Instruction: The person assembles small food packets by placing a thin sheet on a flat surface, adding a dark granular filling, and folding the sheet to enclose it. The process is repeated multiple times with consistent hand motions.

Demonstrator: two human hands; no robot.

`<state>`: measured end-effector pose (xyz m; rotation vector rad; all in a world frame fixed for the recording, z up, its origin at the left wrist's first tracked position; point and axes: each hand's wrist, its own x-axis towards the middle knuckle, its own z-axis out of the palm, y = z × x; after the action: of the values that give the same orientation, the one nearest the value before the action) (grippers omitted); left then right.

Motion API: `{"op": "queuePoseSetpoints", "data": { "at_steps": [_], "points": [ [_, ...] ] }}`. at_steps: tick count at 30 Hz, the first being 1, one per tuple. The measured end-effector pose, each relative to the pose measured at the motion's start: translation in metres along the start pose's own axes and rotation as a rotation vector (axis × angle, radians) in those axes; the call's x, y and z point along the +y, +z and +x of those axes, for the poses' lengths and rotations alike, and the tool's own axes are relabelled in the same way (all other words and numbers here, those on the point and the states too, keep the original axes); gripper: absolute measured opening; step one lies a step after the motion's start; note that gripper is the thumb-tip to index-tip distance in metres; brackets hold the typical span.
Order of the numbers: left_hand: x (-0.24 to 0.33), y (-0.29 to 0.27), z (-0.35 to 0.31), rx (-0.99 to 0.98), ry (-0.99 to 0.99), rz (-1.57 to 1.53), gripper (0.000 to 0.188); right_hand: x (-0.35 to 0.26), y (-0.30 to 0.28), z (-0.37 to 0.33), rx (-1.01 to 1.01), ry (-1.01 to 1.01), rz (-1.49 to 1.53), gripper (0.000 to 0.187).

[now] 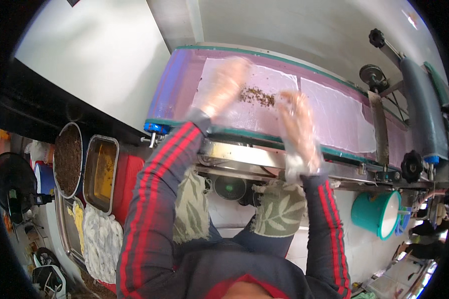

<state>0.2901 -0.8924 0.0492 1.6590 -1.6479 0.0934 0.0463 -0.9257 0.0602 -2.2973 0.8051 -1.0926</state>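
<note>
- Pink belt [186, 87]: largest item in front of you; runs crosswise under both your hands, green-edged along its long sides, blue at its left end. Dark roller [424, 109] stands at the right.
- Right white sheet [341, 112]: flat on the belt, right of your right hand.
- Left white sheet [284, 80]: flat on the belt, beneath your hands, with granules on it. Judged thin, light and limp, likely to crease or tear if dragged. Best hold: two corners or a bare edge, well apart from the loose pieces.
- Clear tray [99, 203]: amber contents, at your left, off the belt.
- Your left hand [229, 82]: over the left sheet, left of the granules. Badly blurred; cannot tell how far the fingers are spread or whether anything is in them.
- Your right hand [299, 117]: just right of the granules, fingers pointing away from you and seemingly a little bent. Blurred; grip and contents cannot be told.
- Brown granules [258, 96]: smallest; scattered in a loose patch on the left sheet, between your hands. Judged light, dry and quick to roll. Suits fingertip pinches or gentle sideways nudging; pressing hard might crush them.
</note>
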Motion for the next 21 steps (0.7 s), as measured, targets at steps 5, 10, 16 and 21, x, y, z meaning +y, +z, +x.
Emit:
{"op": "queuePoseSetpoints", "data": {
  "at_steps": [5,10,16,21],
  "points": [
    [-0.1,-0.031,0.02,0.081,-0.244,0.487,0.021,0.068,0.03,0.09,-0.112,0.124,-0.595,0.042],
    [-0.103,-0.002,0.027,-0.227,0.121,-0.055,0.025,0.069,0.062,0.107,-0.28,0.328,-0.293,0.037],
    [-0.099,-0.019,0.022,-0.287,-0.208,0.448,0.036,0.051,0.056,0.096,-0.339,0.3,-0.526,0.037],
    [-0.06,-0.037,0.006,-0.335,-0.135,0.06,0.035,0.026,0.073,0.1,-0.462,0.243,-0.484,0.034]
  ]
}}
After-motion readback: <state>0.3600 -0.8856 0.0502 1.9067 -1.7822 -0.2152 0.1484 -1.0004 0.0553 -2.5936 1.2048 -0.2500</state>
